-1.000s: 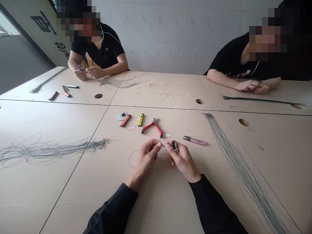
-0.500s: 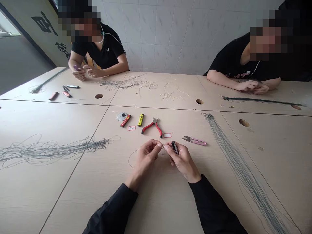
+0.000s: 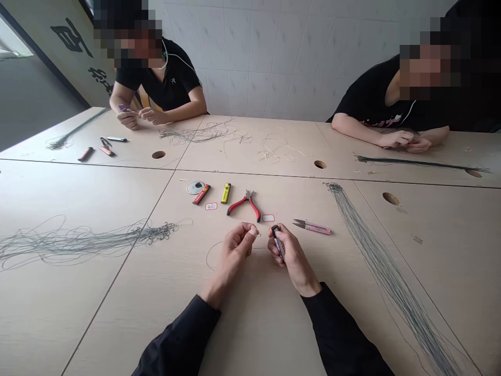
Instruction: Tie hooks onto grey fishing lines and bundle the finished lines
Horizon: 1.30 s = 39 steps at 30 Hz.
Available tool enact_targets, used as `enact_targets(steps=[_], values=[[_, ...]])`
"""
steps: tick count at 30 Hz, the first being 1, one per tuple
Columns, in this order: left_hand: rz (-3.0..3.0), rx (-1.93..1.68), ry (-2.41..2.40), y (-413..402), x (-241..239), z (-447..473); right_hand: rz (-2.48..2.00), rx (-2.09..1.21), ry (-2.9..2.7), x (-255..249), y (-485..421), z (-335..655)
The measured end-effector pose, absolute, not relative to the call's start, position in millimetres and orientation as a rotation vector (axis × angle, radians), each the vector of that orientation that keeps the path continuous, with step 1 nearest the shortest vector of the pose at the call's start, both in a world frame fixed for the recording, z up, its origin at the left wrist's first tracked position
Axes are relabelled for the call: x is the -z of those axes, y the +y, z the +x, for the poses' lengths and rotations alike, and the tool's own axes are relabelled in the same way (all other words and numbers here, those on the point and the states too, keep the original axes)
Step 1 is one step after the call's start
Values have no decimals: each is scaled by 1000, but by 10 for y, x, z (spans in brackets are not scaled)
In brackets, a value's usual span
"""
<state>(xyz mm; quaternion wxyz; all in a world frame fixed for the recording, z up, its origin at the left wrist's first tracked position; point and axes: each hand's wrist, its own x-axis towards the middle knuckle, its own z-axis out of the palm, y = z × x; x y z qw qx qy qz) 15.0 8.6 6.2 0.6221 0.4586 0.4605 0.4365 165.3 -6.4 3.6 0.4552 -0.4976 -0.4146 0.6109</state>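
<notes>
My left hand [image 3: 234, 246] pinches a thin fishing line [image 3: 213, 255] between thumb and fingers, with a tiny hook or metal end [image 3: 257, 233] showing just past the fingertips. The line curves down in a loop onto the table. My right hand [image 3: 293, 255] grips a small black tool [image 3: 278, 243], possibly a lighter, and stands a little to the right of my left hand. The two hands are apart. Pink thread snips [image 3: 312, 227] lie nearest my right hand, beyond it.
Red-handled pliers [image 3: 245, 204], a yellow lighter [image 3: 226, 193] and a red lighter [image 3: 201, 194] lie ahead on the pale wooden table [image 3: 117, 313]. Long bundles of grey line [image 3: 376, 256] [image 3: 78, 240] spread to both sides. Two co-workers in black sit opposite, working with their hands.
My right hand has drawn back to the right with the black tool, opening a gap between my hands. The tool now tilts differently. My left hand has stayed nearly still.
</notes>
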Motion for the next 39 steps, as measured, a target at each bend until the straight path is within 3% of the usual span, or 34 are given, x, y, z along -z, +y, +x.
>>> enact_targets(steps=[23, 39], values=[[1093, -1055, 1060, 114, 37, 146, -1232, -1400, -1284, -62, -102, 1640], [1080, -1044, 1042, 74, -136, 148, -1387, -1492, -1097, -76, -117, 1555]])
